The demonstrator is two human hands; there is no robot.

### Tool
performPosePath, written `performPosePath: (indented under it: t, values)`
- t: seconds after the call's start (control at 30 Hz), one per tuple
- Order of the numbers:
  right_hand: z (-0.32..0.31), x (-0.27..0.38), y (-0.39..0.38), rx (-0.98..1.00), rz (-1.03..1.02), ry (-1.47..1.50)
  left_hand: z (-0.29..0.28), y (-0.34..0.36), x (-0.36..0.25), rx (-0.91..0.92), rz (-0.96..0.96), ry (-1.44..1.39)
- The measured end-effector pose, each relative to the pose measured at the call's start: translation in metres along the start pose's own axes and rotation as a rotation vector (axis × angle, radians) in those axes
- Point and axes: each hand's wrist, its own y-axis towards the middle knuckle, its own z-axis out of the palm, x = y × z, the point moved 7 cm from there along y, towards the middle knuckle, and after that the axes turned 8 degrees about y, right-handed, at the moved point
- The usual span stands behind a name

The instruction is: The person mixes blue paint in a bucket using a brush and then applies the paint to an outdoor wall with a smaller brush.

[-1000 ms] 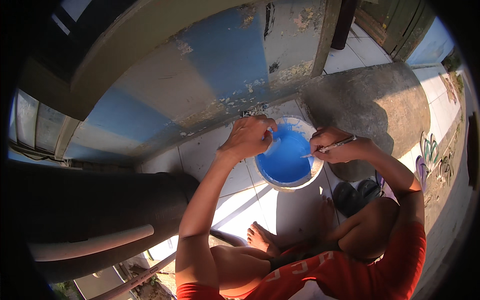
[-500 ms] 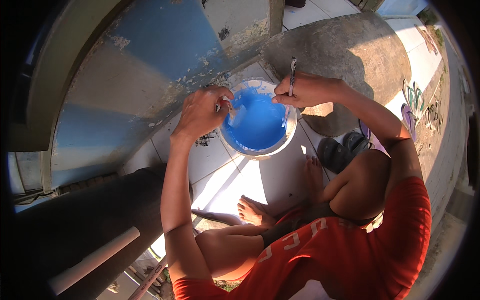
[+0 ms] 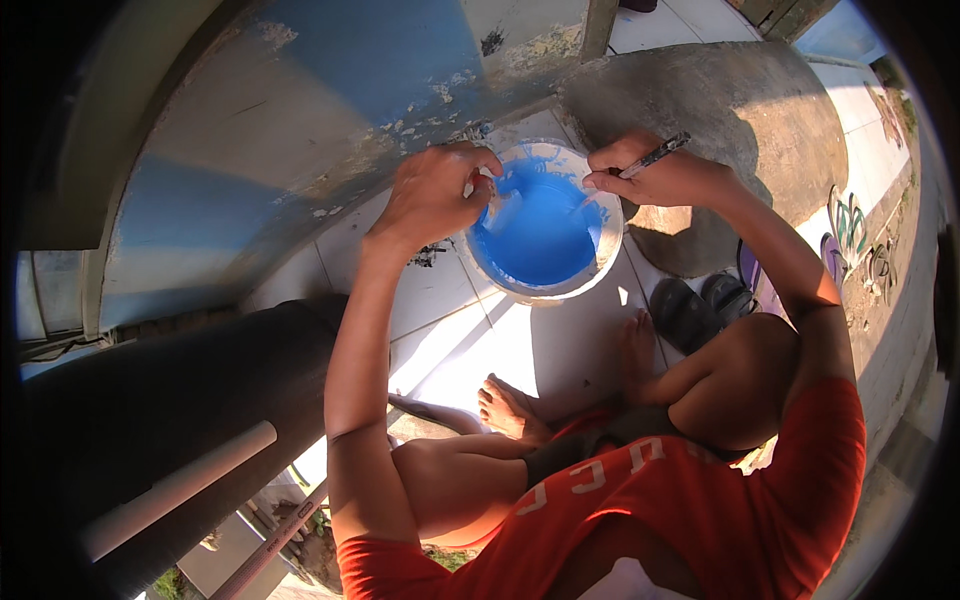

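Observation:
A round white bucket (image 3: 548, 294) of blue paint (image 3: 545, 240) stands on the tiles before me. At its left rim my left hand (image 3: 432, 198) is closed, thumb and fingers pinching a pale, flat, brush-like thing (image 3: 506, 212) whose lower part reaches into the bucket. Its upper part is hidden by my fingers. Over the right rim, my right hand (image 3: 650, 172) grips a thin paint-stained stick (image 3: 668, 148). The upper end sticks out past the knuckles; the lower end slants over the paint, and I cannot tell whether it touches.
A wall (image 3: 330, 110) with blue and pale patches and flaking paint rises at the left. Dark sandals (image 3: 685, 312) lie right of my foot, more footwear (image 3: 850, 225) farther right. A rounded concrete step (image 3: 720, 90) lies beyond the bucket. A dark cylinder (image 3: 200, 400) lies at lower left.
The stick in my right hand has tipped from nearly upright to a slant, its top leaning right. My left hand stays at the bucket's left rim. The whole view has shifted slightly.

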Motion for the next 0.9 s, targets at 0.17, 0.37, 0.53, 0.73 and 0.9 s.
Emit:
performPosePath:
  t: [0.17,0.37,0.53,0.73,0.9]
  values:
    - [0.014,0.002,0.005,0.133,0.114,0.104,0.001,-0.009,0.004,0.002,0.026,0.007]
    - [0.018,-0.011,-0.004,0.259,0.125,0.117,0.012,-0.012,-0.008,0.016,0.088,-0.068]
    - [0.024,-0.009,-0.005,0.485,0.052,0.049,0.007,-0.013,-0.009,0.018,0.076,-0.069]
    - [0.014,0.001,-0.010,0.431,0.021,0.204,0.012,-0.008,-0.008,0.025,0.060,-0.070]
    - [-0.003,0.001,-0.007,0.199,0.087,0.215,0.013,-0.006,-0.006,-0.004,0.106,-0.040]
